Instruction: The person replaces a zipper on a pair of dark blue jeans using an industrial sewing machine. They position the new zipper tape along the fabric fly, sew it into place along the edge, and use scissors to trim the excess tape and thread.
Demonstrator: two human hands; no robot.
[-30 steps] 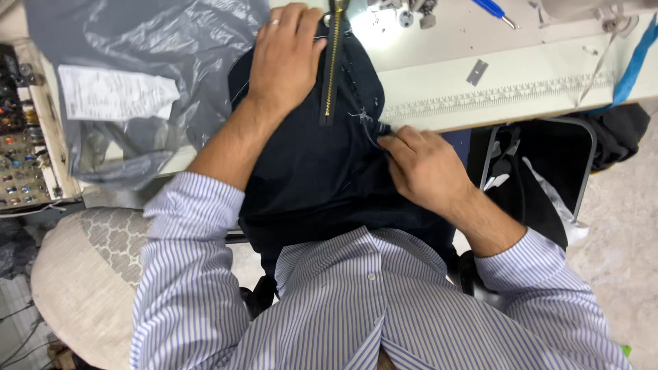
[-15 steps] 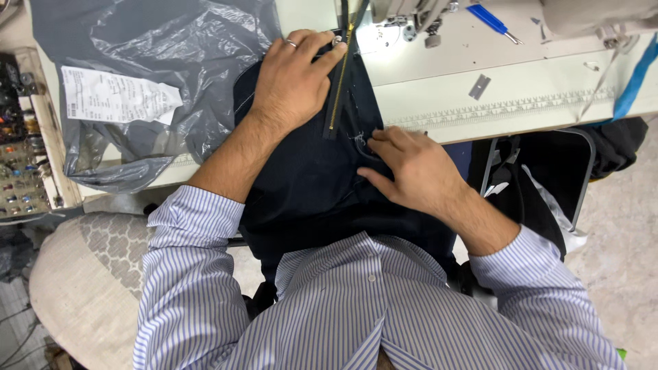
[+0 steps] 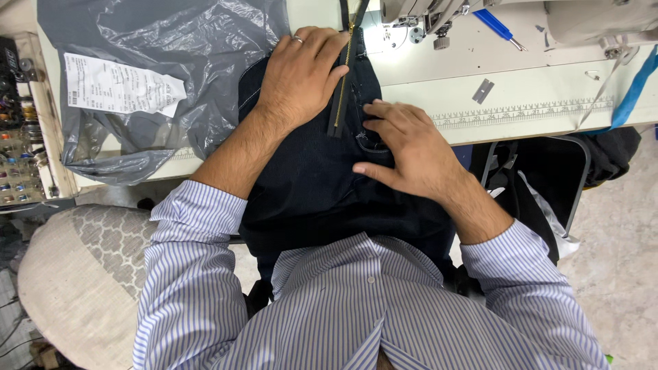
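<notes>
- The left hand [image 3: 301, 75] lies flat, palm down, in the upper middle of the frame, fingers spread over the dark navy garment [image 3: 315, 185]; it grips nothing, only presses the cloth down, and a ring shows on one finger.
- The brass zipper [image 3: 345, 75] runs as a narrow strip from the top edge of the frame downward, just beside the left hand's fingertips and touching the garment.
- The right hand [image 3: 404, 151] rests at the centre of the frame, right of the zipper, also open and flat, its fingers [image 3: 377, 109] pointing left onto the fabric near a seam; nothing is pinched between them.
- The garment drapes from the table's edge down into the person's lap, filling the middle of the frame.
- The sewing machine [image 3: 425, 17] sits at the top, right of the zipper's upper end.
- A white sewing table [image 3: 534, 89] carries a printed ruler strip [image 3: 521, 113] along its front edge, a razor blade [image 3: 483, 90] above that, and a blue pen [image 3: 497, 27] in the upper right.
- A grey plastic bag [image 3: 171, 41] with a paper receipt [image 3: 120, 85] on it fills the upper left.
- A tray of small parts [image 3: 17, 137] stands at the left edge.
- A patterned cushion [image 3: 82, 274] lies at the lower left.
</notes>
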